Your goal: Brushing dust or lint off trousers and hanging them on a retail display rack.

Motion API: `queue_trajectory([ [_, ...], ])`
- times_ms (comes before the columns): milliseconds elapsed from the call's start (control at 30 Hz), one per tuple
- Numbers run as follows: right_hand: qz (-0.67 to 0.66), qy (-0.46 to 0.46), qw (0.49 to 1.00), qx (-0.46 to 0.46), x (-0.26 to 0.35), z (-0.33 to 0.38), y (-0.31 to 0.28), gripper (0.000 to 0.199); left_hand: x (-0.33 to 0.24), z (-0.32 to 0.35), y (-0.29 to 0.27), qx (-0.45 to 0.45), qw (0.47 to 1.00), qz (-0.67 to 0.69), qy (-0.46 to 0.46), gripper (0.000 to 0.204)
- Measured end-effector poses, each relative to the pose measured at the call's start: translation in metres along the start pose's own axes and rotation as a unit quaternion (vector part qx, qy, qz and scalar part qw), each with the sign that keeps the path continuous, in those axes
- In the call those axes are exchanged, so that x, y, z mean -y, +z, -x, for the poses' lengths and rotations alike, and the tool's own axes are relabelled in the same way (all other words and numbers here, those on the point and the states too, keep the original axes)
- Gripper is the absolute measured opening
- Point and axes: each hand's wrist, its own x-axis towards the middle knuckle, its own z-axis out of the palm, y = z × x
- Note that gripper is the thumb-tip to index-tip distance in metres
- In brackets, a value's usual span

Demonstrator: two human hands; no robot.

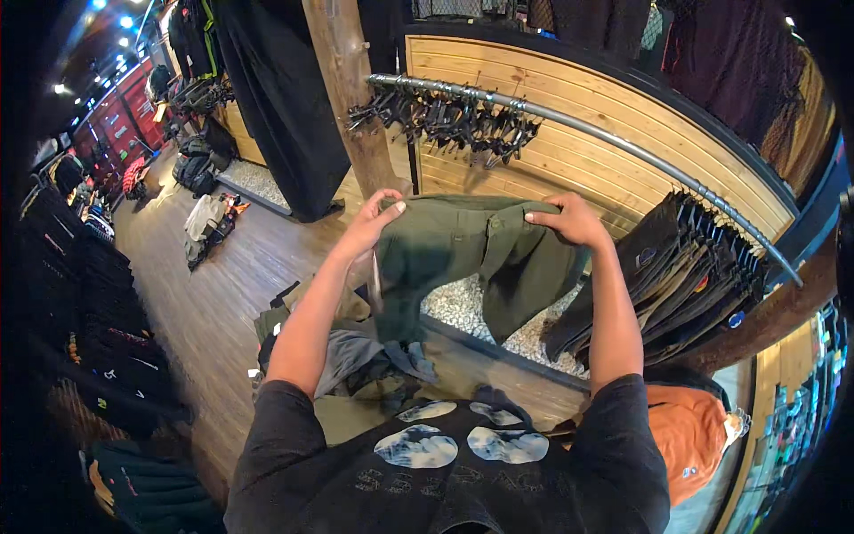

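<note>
"Holding what, please?"
"Olive-green cloth trousers (pixel 511 242), one pair, centre of frame. My left hand (pixel 368 224) and right hand (pixel 575 221) each pinch one end of the waistband."
"Reason?"
"Likely keeps the waist stretched wide, so both legs hang free."
"Appearance?"
"Matte, softly creased; front fly visible mid-waistband; frame-left leg blurred. Slim black hangers (pixel 454 114), bunched, upper middle, on a curved grey metal rail (pixel 605 133)."

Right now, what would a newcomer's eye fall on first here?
Probably the dark green trousers in the middle, held up at the waistband between the left hand and the right hand. Then the tangle of black hangers on the metal rail beyond, and the bright orange garment at lower right.
</note>
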Motion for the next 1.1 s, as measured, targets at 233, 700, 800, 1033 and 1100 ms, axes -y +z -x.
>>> queue_trajectory([
  [233,0.012,-0.01,1.0,-0.025,-0.058,-0.028,-0.031,0.043,-0.018,-0.031,0.035,0.021,0.967,-0.252,0.042,0.034],
  [700,0.045,-0.062,0.997,-0.017,-0.149,-0.038,-0.072,0.044,-0.044,-0.05,0.054,-0.065,0.928,-0.363,-0.047,0.022],
  [800,0.017,-0.027,0.999,-0.041,-0.143,-0.043,-0.069,0.041,-0.034,-0.049,0.039,0.022,0.96,-0.281,0.009,0.024],
  [1033,-0.084,-0.027,0.995,0.039,-0.135,-0.036,-0.064,0.032,-0.004,-0.031,0.038,-0.11,0.993,0.006,0.039,0.027],
  [1100,-0.162,-0.006,0.986,0.042,-0.138,-0.034,-0.057,0.034,-0.001,-0.032,0.039,-0.202,0.953,-0.178,0.141,0.025],
])
